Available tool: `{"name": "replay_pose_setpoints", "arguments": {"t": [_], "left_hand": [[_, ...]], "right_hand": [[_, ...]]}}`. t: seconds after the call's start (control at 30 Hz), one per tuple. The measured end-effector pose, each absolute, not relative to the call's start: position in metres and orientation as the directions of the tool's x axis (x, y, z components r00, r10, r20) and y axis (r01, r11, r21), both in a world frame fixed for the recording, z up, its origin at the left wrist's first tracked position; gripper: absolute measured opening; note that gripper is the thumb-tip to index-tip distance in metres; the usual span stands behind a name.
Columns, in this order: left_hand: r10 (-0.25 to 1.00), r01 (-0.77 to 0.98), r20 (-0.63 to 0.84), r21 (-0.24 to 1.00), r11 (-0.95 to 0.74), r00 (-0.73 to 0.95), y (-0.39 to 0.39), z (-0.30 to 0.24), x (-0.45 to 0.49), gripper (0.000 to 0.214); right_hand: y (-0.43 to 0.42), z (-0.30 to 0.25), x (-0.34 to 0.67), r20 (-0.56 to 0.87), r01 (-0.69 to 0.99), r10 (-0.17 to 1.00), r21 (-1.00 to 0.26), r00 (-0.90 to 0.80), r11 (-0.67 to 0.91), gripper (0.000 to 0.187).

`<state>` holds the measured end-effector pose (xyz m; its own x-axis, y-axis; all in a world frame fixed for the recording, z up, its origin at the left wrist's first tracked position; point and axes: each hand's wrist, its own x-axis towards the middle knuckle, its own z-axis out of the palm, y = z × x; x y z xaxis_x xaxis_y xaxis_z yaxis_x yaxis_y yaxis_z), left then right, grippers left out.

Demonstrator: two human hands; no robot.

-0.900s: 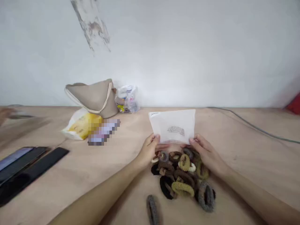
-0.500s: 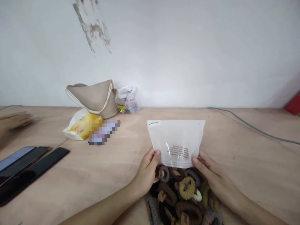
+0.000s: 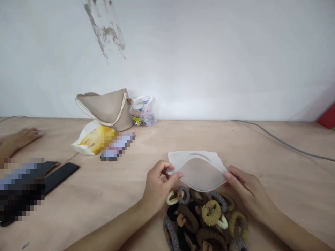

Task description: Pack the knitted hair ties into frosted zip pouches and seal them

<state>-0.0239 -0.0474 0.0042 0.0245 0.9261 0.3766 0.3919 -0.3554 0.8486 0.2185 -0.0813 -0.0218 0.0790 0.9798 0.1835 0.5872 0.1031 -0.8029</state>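
my white pouch [image 3: 180, 161] is in front of me, just beyond the pile of ties [image 3: 188, 217] and above its far edge. its mouth gapes towards me in a wide oval, and its far edge points away to the wall [image 3: 235, 62]. as i see it, the long way runs crosswise, from hand to hand, though the slant hides its true length.

my left hand [image 3: 159, 186] pinches the left corner of the mouth: thumb on the near lip, fingers curled behind. my right hand [image 3: 250, 190] does likewise at the right corner, thumb on top and fingers partly hidden beneath. both thumbs are closed on the film, well apart from each other.

the ties lie heaped on the table [image 3: 293, 188]: brown, black, grey, mustard and cream loops. a few carry tan tags [image 3: 180, 220], with marks too small to read. the yellow packet [image 3: 96, 139] off to my left bears faint print, and the clear bag [image 3: 144, 111] by the tan bag [image 3: 107, 108] shows bright lettering, neither legible.
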Motion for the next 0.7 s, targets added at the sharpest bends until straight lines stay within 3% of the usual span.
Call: {"name": "replay_pose_setpoints", "arguments": {"t": [0.17, 0.33, 0.57, 0.7], "left_hand": [[0.834, 0.492, 0.525, 0.688, -0.534, 0.171, -0.048, 0.005, -0.025, 0.005], [0.839, 0.487, 0.513, 0.695, -0.529, 0.181, -0.047, 0.006, -0.023, 0.012], [0.890, 0.450, 0.431, 0.772, -0.449, 0.149, -0.049, 0.009, -0.020, 0.017], [0.880, 0.508, 0.445, 0.726, -0.463, 0.166, -0.048, 0.006, -0.022, 0.018]], "right_hand": [[-0.083, -0.018, 0.221, 0.239, 0.741, 0.969, -0.661, 0.058, 0.119, 0.038], [-0.080, -0.021, 0.221, 0.269, 0.783, 0.963, -0.601, 0.010, 0.160, 0.039], [-0.083, -0.021, 0.218, 0.280, 0.768, 0.960, -0.616, 0.003, 0.177, 0.043], [-0.084, -0.011, 0.215, 0.246, 0.688, 0.967, -0.691, -0.063, 0.220, 0.043]]}}
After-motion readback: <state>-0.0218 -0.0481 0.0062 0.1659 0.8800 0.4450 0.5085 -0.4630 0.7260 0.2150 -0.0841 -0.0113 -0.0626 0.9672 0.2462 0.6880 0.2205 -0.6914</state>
